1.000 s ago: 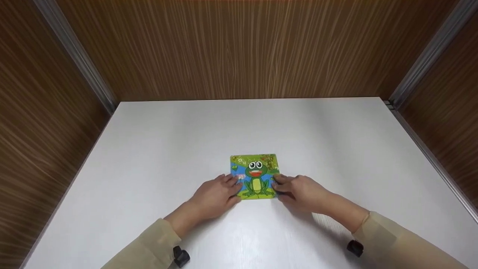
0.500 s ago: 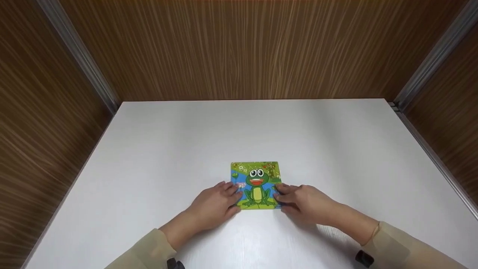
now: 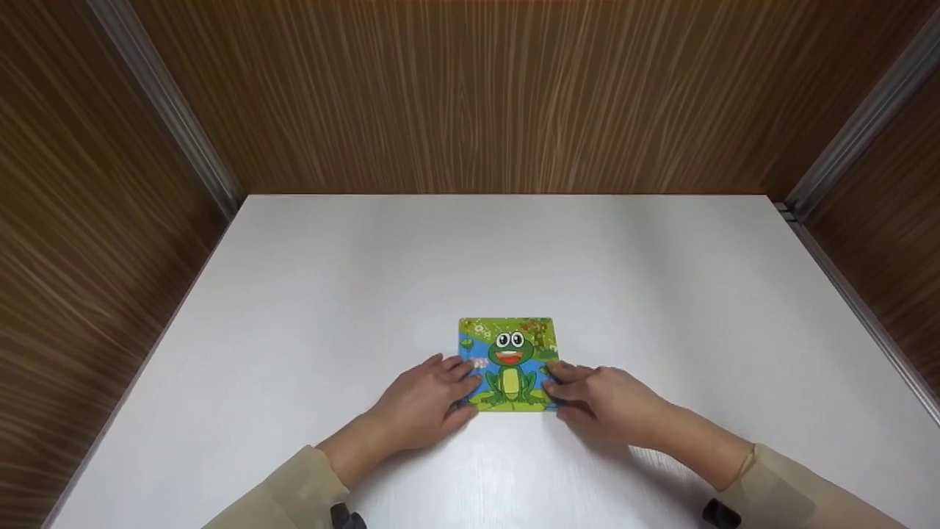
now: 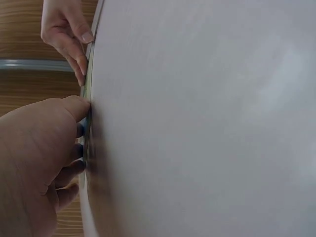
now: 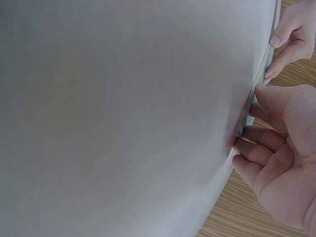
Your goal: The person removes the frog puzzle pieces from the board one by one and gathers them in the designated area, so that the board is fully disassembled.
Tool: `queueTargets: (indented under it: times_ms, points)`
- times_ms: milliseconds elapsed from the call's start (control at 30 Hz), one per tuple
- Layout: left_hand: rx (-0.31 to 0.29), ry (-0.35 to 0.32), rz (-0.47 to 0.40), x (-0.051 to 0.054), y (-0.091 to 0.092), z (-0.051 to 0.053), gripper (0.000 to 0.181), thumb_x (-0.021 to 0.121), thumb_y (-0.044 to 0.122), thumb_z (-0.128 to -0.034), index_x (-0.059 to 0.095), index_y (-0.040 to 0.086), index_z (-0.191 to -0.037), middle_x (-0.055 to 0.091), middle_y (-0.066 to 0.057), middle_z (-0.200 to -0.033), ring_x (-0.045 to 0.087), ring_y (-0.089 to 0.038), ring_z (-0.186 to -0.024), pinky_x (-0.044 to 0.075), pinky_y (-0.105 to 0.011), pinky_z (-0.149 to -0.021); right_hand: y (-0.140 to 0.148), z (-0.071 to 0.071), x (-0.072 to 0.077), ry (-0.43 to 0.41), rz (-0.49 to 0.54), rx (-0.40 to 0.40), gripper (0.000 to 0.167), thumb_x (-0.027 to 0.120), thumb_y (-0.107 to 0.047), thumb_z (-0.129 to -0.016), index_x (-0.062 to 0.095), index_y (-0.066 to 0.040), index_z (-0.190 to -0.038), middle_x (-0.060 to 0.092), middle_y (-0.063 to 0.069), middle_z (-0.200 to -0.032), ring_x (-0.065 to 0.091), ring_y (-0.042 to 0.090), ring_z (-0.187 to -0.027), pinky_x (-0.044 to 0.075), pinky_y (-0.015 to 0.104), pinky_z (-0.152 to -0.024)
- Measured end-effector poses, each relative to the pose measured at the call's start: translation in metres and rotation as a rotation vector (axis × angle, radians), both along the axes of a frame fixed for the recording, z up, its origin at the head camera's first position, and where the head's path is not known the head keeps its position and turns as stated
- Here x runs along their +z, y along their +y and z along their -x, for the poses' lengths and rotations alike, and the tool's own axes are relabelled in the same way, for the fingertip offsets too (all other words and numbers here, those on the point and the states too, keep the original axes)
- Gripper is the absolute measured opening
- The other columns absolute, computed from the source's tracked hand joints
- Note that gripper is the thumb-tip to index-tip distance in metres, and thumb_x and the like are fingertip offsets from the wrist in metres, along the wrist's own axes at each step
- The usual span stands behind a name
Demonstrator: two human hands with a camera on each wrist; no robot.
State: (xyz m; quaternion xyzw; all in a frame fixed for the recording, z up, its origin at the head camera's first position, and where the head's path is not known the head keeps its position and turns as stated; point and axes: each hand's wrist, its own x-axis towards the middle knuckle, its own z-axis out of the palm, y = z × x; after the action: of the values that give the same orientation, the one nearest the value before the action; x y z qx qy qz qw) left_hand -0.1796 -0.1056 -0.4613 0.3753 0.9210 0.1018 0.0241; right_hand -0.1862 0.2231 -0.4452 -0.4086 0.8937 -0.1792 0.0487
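A thin square board with a cartoon frog picture [image 3: 510,367] lies on the white table in the head view. My left hand [image 3: 422,404] rests at its left edge, fingertips over the border and thumb by the lower left corner. On the opposite side, my right hand [image 3: 613,404] touches the right edge with fingertips and thumb. Both hands have slightly bent, relaxed fingers. In the left wrist view the left hand [image 4: 39,158] meets the board's thin edge; the right wrist view has the right hand [image 5: 286,148] along it. The board's underside is hidden.
The white table [image 3: 330,279] surrounds the board on all sides. Wood-grain panels [image 3: 470,95] stand behind and on both sides, with metal strips in the corners. A black device [image 3: 721,513] sits at each sleeve.
The frog board and both hands have come a little toward me since one second ago. During the last half second they have barely moved, apart from a slight view shift.
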Motion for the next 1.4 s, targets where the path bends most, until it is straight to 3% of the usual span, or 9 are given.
queueTargets:
  times_ms: [200, 433, 700, 867, 1133, 1400]
  points:
    - [-0.003, 0.03, 0.012, 0.005, 0.001, 0.004, 0.048, 0.055, 0.042, -0.1095, 0.07, 0.009, -0.141, 0.062, -0.011, -0.149, 0.057, -0.031, -0.141, 0.039, -0.055, -0.119, -0.001, -0.001, 0.001, 0.01, 0.008, -0.007, 0.04, 0.076, -0.014, -0.099, 0.07, 0.002, -0.135, 0.061, 0.024, -0.144, 0.065, 0.038, -0.129, 0.059, 0.054, -0.095]
    - [0.029, 0.1, -0.054, 0.01, 0.003, 0.016, 0.043, 0.062, 0.039, -0.1066, 0.075, 0.007, -0.133, 0.07, -0.013, -0.139, 0.063, -0.03, -0.133, 0.044, -0.054, -0.116, -0.002, 0.0, 0.001, -0.019, -0.013, -0.016, 0.041, 0.076, -0.016, -0.099, 0.069, 0.002, -0.136, 0.06, 0.023, -0.146, 0.062, 0.038, -0.132, 0.058, 0.054, -0.098]
    - [0.133, -0.029, -0.118, 0.006, -0.006, 0.049, 0.065, 0.066, 0.051, -0.1028, 0.062, 0.005, -0.149, 0.056, -0.015, -0.155, 0.049, -0.036, -0.147, 0.036, -0.051, -0.123, -0.002, -0.001, 0.004, -0.012, -0.008, -0.003, 0.04, 0.075, -0.016, -0.1, 0.069, 0.002, -0.136, 0.06, 0.024, -0.146, 0.063, 0.039, -0.131, 0.058, 0.056, -0.097]
    - [0.208, -0.106, -0.142, 0.003, -0.008, 0.063, 0.076, 0.065, 0.06, -0.0996, 0.057, 0.009, -0.155, 0.051, -0.013, -0.16, 0.042, -0.035, -0.152, 0.037, -0.052, -0.122, -0.002, -0.001, 0.004, -0.005, 0.003, -0.001, 0.04, 0.076, -0.015, -0.099, 0.07, 0.002, -0.136, 0.06, 0.024, -0.145, 0.064, 0.039, -0.13, 0.059, 0.055, -0.095]
    - [0.241, -0.223, -0.124, -0.001, -0.01, 0.067, 0.079, 0.064, 0.063, -0.0989, 0.051, 0.013, -0.159, 0.047, -0.008, -0.164, 0.037, -0.034, -0.155, 0.036, -0.054, -0.122, -0.003, -0.001, 0.007, -0.05, -0.004, -0.009, 0.042, 0.076, -0.016, -0.1, 0.068, 0.001, -0.138, 0.059, 0.022, -0.147, 0.061, 0.036, -0.134, 0.058, 0.055, -0.097]
    - [0.251, -0.235, -0.062, 0.003, -0.008, 0.069, 0.082, 0.06, 0.067, -0.099, 0.049, 0.015, -0.161, 0.044, -0.007, -0.166, 0.035, -0.034, -0.156, 0.037, -0.055, -0.12, -0.005, 0.013, 0.018, -0.102, 0.042, -0.019, 0.035, 0.076, -0.011, -0.098, 0.074, 0.002, -0.131, 0.067, 0.022, -0.139, 0.066, 0.038, -0.128, 0.058, 0.051, -0.098]
